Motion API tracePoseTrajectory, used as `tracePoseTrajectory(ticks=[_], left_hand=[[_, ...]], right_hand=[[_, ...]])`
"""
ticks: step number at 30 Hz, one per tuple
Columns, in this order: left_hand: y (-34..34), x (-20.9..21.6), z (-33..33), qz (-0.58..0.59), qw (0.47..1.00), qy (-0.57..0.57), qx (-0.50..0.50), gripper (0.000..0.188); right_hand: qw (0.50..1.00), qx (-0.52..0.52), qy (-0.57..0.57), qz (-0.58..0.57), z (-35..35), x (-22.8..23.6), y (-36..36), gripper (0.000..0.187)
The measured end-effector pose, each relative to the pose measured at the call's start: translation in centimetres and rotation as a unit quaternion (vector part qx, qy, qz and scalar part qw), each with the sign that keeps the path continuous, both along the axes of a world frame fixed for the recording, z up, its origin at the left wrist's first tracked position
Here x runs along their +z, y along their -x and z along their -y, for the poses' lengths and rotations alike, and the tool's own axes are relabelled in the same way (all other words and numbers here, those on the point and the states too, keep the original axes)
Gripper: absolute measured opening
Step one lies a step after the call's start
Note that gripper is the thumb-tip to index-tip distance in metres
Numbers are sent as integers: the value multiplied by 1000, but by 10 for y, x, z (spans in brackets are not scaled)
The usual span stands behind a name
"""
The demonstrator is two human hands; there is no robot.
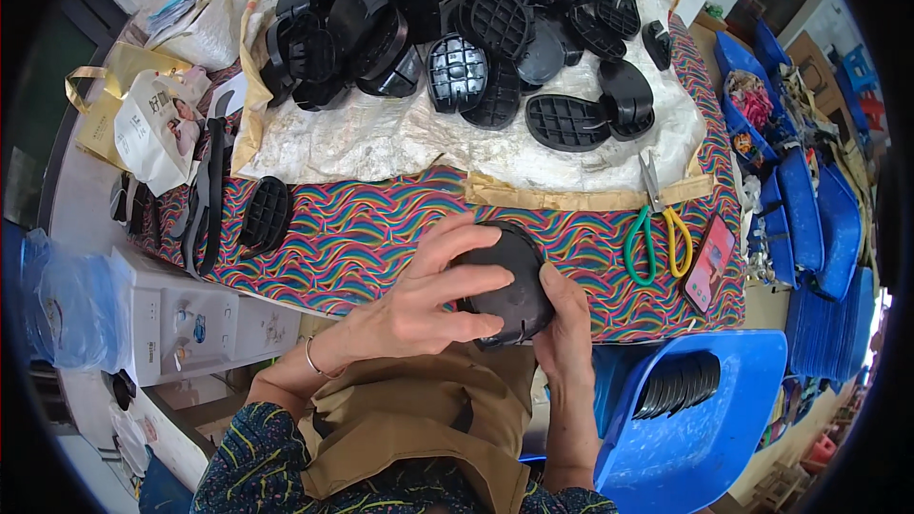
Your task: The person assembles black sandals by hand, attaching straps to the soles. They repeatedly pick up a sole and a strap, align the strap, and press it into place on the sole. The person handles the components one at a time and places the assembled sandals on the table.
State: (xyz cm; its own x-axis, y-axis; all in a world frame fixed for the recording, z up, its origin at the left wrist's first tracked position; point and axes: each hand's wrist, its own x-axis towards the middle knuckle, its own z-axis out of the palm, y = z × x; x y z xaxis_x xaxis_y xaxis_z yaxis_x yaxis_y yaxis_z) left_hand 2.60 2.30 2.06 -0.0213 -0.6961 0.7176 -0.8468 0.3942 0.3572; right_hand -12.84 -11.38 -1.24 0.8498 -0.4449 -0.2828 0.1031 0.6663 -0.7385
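Observation:
A rounded black moulded piece, which looks like a shoe sole part (519, 287), is held in front of me at the table's near edge. My left hand (428, 300) grips it from the left, its spaced fingers lying across the smooth upper face; the left thumb is hidden. On the other side my right hand (566, 319) has its thumb against the right edge, and its fingers are out of sight underneath. Further off, a heap of similar black sole parts (500, 24) lies on a whitish woven sack (381, 148), several showing ribbed grid undersides.
Right of my hands lie scissors (653, 219) with green and yellow handles and a phone (710, 265). A blue tub (700, 438) at lower right holds a row of black pieces (676, 385). One ribbed part (266, 214) and dark strips (209, 195) lie at left, near bags (157, 128).

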Motion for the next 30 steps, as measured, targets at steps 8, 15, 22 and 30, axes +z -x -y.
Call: tracePoseTrajectory(ticks=[8, 15, 22, 30], left_hand=[[12, 8, 18, -491, 871, -27, 3, 39], [45, -31, 28, -751, 656, -66, 39, 32], [39, -38, 22, -376, 899, -59, 219, 37], [25, -26, 33, -709, 702, -69, -7, 33]], right_hand=[[964, -241, 66, 94, -23, 1, -13, 41], [944, -291, 145, 48, -28, -11, -16, 37], [926, -294, 236, 35, -35, -23, -14, 41], [929, -250, 272, 32, -30, -16, -13, 43]])
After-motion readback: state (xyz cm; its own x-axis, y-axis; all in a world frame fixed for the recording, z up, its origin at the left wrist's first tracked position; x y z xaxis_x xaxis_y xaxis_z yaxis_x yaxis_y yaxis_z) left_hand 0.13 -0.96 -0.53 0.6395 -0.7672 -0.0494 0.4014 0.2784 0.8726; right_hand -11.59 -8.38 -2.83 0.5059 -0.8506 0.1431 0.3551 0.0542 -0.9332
